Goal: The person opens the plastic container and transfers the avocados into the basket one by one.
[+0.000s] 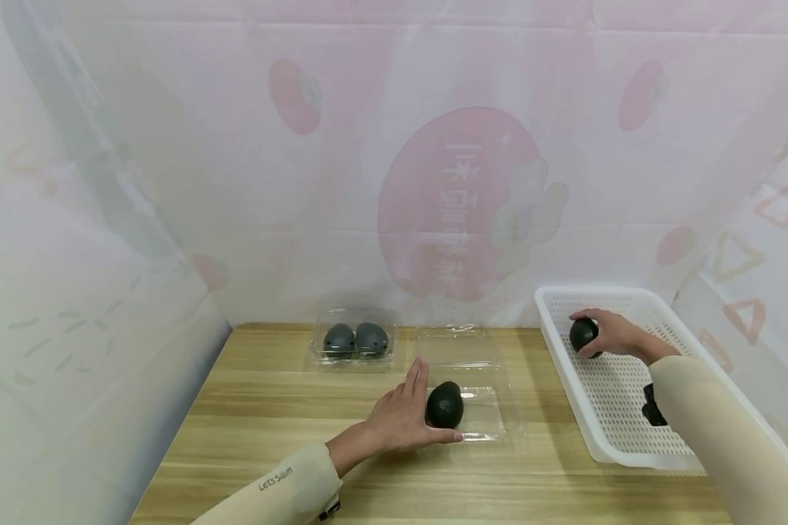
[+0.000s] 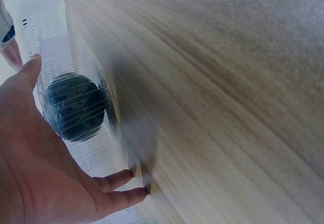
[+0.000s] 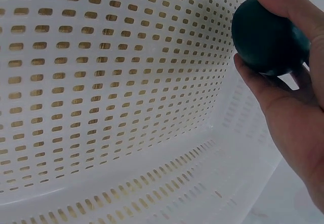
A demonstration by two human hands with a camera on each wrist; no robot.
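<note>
In the head view my right hand point(image 1: 613, 335) grips a dark green avocado point(image 1: 584, 335) inside the white perforated basket point(image 1: 613, 430); the right wrist view shows the same avocado point(image 3: 268, 36) between thumb and fingers. My left hand point(image 1: 403, 415) lies along the near left side of an opened clear plastic clamshell box point(image 1: 482, 415), thumb and fingers spread. One avocado point(image 1: 445, 405) sits in the left part of that box. Through the ribbed plastic wall it appears in the left wrist view as a dark avocado point(image 2: 76, 106) beside my outstretched fingers.
A closed clear box point(image 1: 353, 315) with two dark avocados stands at the back left of the wooden table point(image 1: 256, 408). The opened box's lid point(image 1: 460, 346) lies folded back toward the printed curtain point(image 1: 236, 146). The basket's raised rim point(image 1: 574, 408) borders the right side.
</note>
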